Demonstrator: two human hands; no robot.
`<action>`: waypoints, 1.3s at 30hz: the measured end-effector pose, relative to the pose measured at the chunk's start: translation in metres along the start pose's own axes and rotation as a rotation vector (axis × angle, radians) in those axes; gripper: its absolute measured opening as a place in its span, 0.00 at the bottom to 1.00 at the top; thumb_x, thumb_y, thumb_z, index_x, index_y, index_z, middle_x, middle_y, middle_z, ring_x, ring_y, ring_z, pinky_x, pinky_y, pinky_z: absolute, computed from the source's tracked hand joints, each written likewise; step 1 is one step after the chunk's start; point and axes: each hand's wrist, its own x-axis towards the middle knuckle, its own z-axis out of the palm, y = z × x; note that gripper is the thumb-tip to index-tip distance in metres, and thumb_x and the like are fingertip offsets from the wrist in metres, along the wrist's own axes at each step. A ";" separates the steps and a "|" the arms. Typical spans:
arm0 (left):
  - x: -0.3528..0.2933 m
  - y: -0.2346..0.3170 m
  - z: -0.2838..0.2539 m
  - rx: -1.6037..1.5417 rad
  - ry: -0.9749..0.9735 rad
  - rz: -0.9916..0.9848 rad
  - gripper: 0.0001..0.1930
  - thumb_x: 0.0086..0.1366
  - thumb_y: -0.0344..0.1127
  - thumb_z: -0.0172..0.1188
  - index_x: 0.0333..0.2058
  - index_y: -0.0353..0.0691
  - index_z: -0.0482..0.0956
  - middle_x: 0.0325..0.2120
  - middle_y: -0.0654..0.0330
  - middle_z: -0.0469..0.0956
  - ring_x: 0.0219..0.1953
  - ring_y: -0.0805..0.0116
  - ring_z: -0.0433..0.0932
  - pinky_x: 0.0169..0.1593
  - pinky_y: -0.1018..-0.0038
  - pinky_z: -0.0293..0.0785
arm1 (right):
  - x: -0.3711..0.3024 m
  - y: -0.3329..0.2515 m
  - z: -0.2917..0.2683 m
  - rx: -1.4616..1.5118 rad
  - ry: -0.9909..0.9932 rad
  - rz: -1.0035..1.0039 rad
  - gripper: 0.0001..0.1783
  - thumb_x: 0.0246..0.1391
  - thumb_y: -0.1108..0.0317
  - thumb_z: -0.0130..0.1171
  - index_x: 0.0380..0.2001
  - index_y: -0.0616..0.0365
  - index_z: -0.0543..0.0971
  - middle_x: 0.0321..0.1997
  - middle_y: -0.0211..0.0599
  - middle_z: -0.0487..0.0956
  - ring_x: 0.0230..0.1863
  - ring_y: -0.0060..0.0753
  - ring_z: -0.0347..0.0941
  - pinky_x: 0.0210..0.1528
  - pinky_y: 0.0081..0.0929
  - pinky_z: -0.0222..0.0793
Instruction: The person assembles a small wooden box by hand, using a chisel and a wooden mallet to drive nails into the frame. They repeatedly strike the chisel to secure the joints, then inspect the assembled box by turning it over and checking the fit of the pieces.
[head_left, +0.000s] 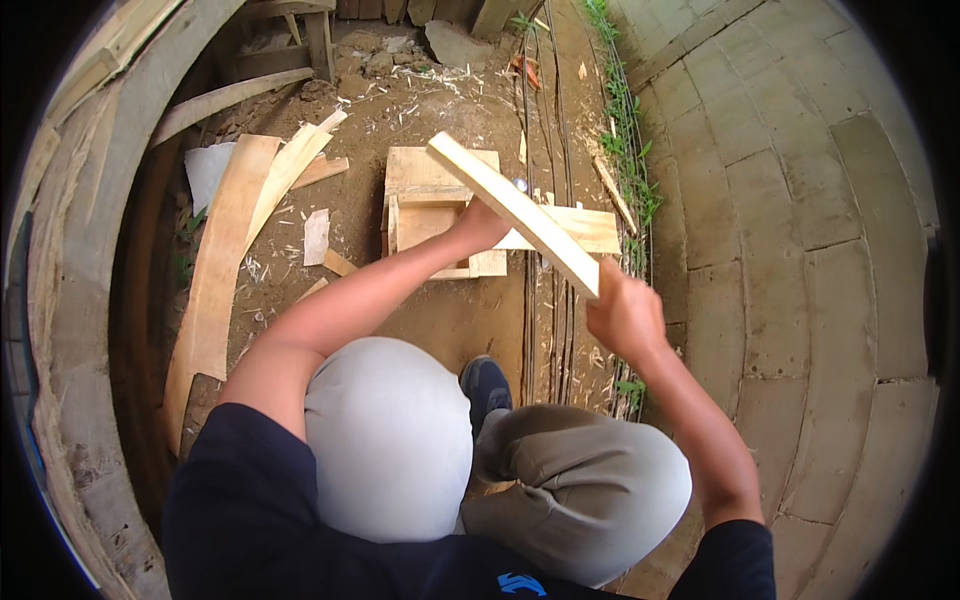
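My right hand (627,310) is closed round the lower end of a pale wooden batten (515,212). The batten slants up to the left, above a small wooden box frame (420,170) on the ground. My left hand (482,226) reaches to the right side of this frame. Its fingers are hidden behind the batten, so its grip does not show. Beside it, a short flat board (590,228) sticks out to the right from the frame. A small shiny thing (521,185) shows just past the batten, too small to name.
Long planks (225,250) and thinner offcuts lie on the dirt at left. A block wall (780,250) rises on the right, with green weeds (637,170) along its foot. Thin dark rods (560,330) run along the ground. Wood shavings are scattered about.
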 end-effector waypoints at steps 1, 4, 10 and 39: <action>0.000 0.005 0.002 0.005 -0.030 -0.076 0.15 0.71 0.42 0.56 0.33 0.35 0.74 0.25 0.59 0.74 0.30 0.67 0.73 0.38 0.66 0.71 | 0.007 0.002 -0.021 0.008 -0.021 0.019 0.14 0.45 0.77 0.62 0.38 0.62 0.75 0.26 0.57 0.82 0.28 0.52 0.83 0.36 0.49 0.79; -0.009 0.031 -0.021 0.032 -0.076 -0.202 0.17 0.72 0.45 0.55 0.30 0.36 0.73 0.19 0.61 0.70 0.25 0.68 0.67 0.34 0.65 0.66 | 0.019 -0.009 -0.048 0.558 0.533 -0.018 0.11 0.53 0.80 0.57 0.41 0.64 0.74 0.30 0.49 0.84 0.27 0.37 0.82 0.29 0.34 0.80; -0.009 0.011 0.004 -0.017 0.082 -0.087 0.19 0.71 0.45 0.56 0.26 0.37 0.70 0.19 0.61 0.69 0.24 0.70 0.67 0.32 0.65 0.65 | 0.012 0.002 0.005 0.208 -0.149 0.267 0.20 0.54 0.78 0.58 0.52 0.68 0.73 0.31 0.56 0.84 0.26 0.42 0.81 0.29 0.38 0.82; 0.003 0.022 -0.003 0.046 -0.060 -0.235 0.17 0.71 0.40 0.56 0.22 0.44 0.66 0.16 0.68 0.68 0.19 0.77 0.65 0.27 0.73 0.62 | 0.046 0.021 0.125 0.566 -0.161 0.488 0.17 0.54 0.69 0.56 0.47 0.65 0.74 0.41 0.64 0.82 0.46 0.62 0.81 0.51 0.51 0.75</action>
